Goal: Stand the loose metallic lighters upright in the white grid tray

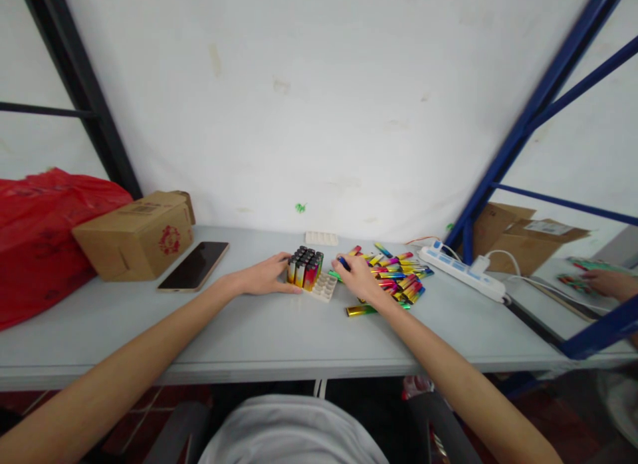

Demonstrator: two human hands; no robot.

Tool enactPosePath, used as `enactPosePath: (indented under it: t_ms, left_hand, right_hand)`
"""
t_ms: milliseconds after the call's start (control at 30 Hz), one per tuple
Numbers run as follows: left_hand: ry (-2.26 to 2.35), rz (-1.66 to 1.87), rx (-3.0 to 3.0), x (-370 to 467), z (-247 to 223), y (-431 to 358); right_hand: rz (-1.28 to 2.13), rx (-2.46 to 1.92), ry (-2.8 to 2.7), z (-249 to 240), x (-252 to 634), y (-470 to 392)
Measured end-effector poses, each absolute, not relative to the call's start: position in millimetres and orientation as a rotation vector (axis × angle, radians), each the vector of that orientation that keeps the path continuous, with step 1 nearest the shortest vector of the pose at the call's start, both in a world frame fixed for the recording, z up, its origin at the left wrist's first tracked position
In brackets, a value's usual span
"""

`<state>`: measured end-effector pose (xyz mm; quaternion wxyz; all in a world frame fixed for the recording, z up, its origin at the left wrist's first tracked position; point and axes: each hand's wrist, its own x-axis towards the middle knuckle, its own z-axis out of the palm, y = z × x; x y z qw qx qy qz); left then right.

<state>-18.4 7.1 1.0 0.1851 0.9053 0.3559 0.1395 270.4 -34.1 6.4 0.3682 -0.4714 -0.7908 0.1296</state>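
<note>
1. upright lighters (305, 270) fill the left part of a pale tray (325, 287) on the table (279, 331).
2. left hand (265, 276): thumb and fingers apart, against the lighters' left side.
3. right hand (359, 278): fingertips pinched on a dark-blue piece (343, 262), just right of the tray.
4. loose lighters (406, 284) lie farther right, before a power strip (463, 274).
5. phone (194, 267) and carton (134, 238), left.

Grey table (249, 338) with phone (194, 266); cardboard box (137, 236); power strip (463, 272)

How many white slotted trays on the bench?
2. One tray is beside the left hand, partly filled with upright lighters; the other tray lies against the wall. More could be hidden under the loose pile.
</note>
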Motion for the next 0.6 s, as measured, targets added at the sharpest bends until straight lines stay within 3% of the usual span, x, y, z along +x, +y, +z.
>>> enactPosePath:
  t_ms: [333,600]
  left_hand:
    - [0.978,0.388,2.555,-18.3,-0.5,9.0]
    - [0.999,0.416,2.578,-19.5,-3.0,8.9]
  right_hand:
    - [0.191,-1.038,-2.188,4.1,275.3,-28.3]
    - [0.125,-1.210,-2.170,6.5,275.7,-28.4]
